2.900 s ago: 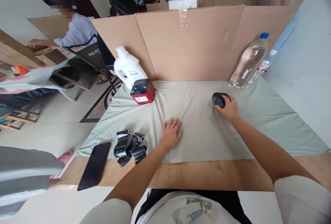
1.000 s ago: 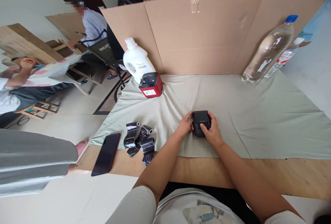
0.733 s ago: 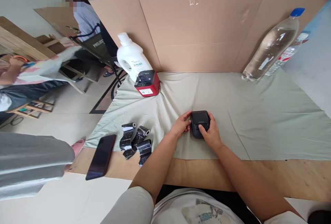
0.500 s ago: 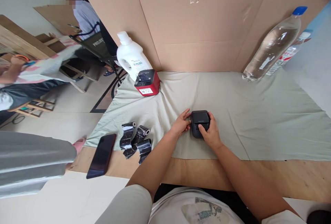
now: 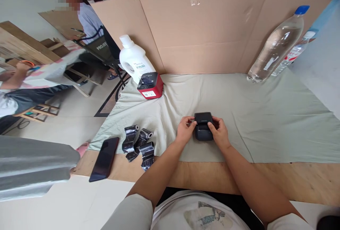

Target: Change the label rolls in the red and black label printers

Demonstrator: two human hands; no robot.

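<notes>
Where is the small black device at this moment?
In the head view, the small black device sits on the pale cloth near the table's front middle, held between the left hand and right hand.

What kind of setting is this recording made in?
Probably a makeshift indoor workstation: a wooden table draped with cloth, screened by a cardboard sheet, with another person seated nearby.

cardboard screen (image 5: 212,31), pale floor (image 5: 53,127), wooden table (image 5: 292,180)

Two small printers: one black printer (image 5: 203,126), one red printer (image 5: 148,85). Three dark rolls (image 5: 137,146), two clear bottles (image 5: 275,45), one white jug (image 5: 132,61), one phone (image 5: 104,158).
</notes>
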